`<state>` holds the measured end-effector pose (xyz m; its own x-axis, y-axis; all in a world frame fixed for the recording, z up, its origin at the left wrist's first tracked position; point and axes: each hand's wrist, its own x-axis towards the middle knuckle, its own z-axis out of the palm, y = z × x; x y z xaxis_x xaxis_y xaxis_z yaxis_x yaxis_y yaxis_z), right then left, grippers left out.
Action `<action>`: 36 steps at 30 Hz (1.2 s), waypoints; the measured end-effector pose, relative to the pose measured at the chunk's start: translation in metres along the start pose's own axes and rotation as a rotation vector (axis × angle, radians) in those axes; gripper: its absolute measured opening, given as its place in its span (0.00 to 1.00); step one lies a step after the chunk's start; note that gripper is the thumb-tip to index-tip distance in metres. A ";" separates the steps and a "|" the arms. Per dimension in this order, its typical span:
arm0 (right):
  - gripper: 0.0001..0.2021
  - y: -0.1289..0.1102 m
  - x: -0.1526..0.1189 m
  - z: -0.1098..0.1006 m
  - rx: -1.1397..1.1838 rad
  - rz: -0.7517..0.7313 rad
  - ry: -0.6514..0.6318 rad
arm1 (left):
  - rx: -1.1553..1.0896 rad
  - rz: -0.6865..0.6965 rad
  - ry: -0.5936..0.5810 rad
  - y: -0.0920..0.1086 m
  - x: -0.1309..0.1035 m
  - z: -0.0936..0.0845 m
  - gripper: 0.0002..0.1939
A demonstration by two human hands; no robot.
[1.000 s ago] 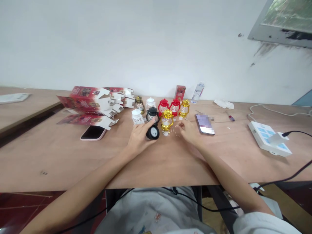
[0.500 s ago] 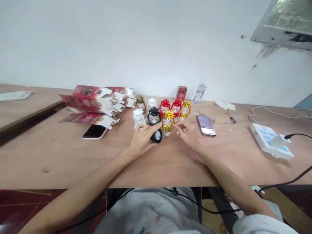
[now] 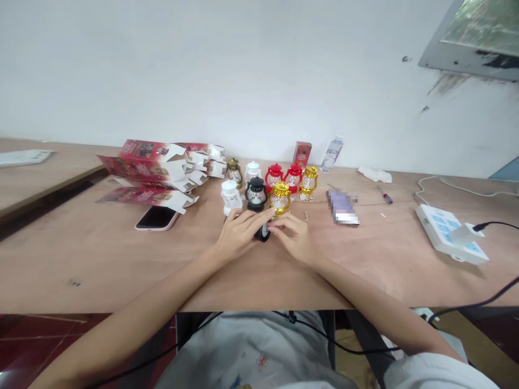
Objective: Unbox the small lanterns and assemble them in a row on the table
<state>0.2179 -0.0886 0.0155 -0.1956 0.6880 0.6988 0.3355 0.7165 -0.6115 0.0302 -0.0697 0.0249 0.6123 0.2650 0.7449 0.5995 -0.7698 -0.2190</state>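
Note:
My left hand (image 3: pixel 238 233) is wrapped round a small black lantern (image 3: pixel 263 233) that lies on its side, its round base turned to the right. Most of that lantern's body is hidden by my fingers. At the base, my right hand (image 3: pixel 295 237) has thumb and fingertips pinched together; whatever they hold is too small to make out. Just beyond my hands stand another black lantern (image 3: pixel 256 199), a white lantern (image 3: pixel 231 198) and a gold lantern (image 3: pixel 280 195). A thin wire piece (image 3: pixel 306 215) lies right of the gold one.
Behind are red lanterns (image 3: pixel 274 178), another gold lantern (image 3: pixel 309 181) and a bronze one (image 3: pixel 233 172). Flattened red boxes (image 3: pixel 141 165) and a phone (image 3: pixel 156 218) lie left. To the right are another phone (image 3: pixel 343 208), a screwdriver (image 3: pixel 387 198) and a power strip (image 3: pixel 450 232).
My right hand has moved left from the small parts beside the gold lantern to the held lantern's base. My left hand keeps its hold, with the base turned slightly.

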 end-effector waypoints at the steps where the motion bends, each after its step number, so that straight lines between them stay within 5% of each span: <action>1: 0.03 -0.001 0.000 0.000 0.002 -0.002 -0.007 | 0.003 0.007 0.001 0.000 0.000 0.000 0.25; 17: 0.09 0.005 0.001 0.000 0.038 0.082 -0.155 | 0.014 0.096 -0.036 0.000 0.002 0.001 0.24; 26: 0.08 0.011 0.014 -0.021 -0.044 0.079 -0.104 | -0.055 -0.100 -0.074 -0.006 0.000 0.002 0.25; 30: 0.07 0.039 0.027 -0.052 -0.234 0.228 -0.022 | -0.058 -0.147 -0.055 -0.009 -0.001 0.002 0.28; 36: 0.04 0.070 0.027 -0.067 -0.751 0.363 -0.315 | -0.087 -0.164 -0.008 -0.007 0.001 0.000 0.27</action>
<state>0.2977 -0.0277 0.0165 -0.1666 0.9368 0.3076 0.9200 0.2599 -0.2934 0.0269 -0.0643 0.0271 0.5143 0.3949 0.7612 0.6447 -0.7634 -0.0395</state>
